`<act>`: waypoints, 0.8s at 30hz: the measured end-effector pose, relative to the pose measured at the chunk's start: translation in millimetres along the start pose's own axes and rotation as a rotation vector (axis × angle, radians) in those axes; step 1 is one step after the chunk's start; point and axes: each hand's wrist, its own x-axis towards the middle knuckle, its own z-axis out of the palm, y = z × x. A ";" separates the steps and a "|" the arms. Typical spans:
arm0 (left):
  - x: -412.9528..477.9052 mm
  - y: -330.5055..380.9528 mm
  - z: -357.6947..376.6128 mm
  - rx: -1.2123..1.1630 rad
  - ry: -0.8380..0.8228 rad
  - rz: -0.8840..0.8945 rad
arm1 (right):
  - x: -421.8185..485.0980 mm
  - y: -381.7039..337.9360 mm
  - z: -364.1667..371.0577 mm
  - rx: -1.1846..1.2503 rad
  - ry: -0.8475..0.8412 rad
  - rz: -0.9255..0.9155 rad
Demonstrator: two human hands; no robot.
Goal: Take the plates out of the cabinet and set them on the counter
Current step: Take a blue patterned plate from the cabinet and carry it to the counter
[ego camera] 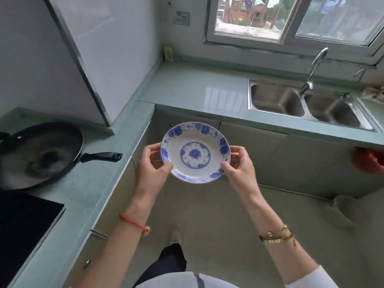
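A white plate with blue flower patterns is held level in the air in front of me, over the floor at the inner corner of the L-shaped counter. My left hand grips its left rim, thumb on top and fingers underneath. My right hand grips the right rim the same way. The pale green counter runs along the far wall and down the left side. The lower cabinet doors behind the plate look closed.
A black frying pan sits on the left counter, its handle pointing right over the edge. A dark cooktop lies nearer me. A double steel sink with a tap is set in the far counter. Something orange hangs at the right edge.
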 end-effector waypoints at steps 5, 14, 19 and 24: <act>120.6 15.9 35.0 0.020 0.005 0.019 | 111.3 -12.6 28.8 -0.004 0.063 0.028; 302.3 27.2 104.6 0.079 -0.014 -0.023 | 299.6 -8.3 58.5 -0.008 0.094 0.075; 396.5 33.2 142.3 0.103 0.006 -0.054 | 414.2 -8.2 71.2 -0.064 0.029 0.042; 495.3 38.5 183.4 0.082 0.045 -0.092 | 534.8 -7.6 85.4 -0.086 -0.073 0.046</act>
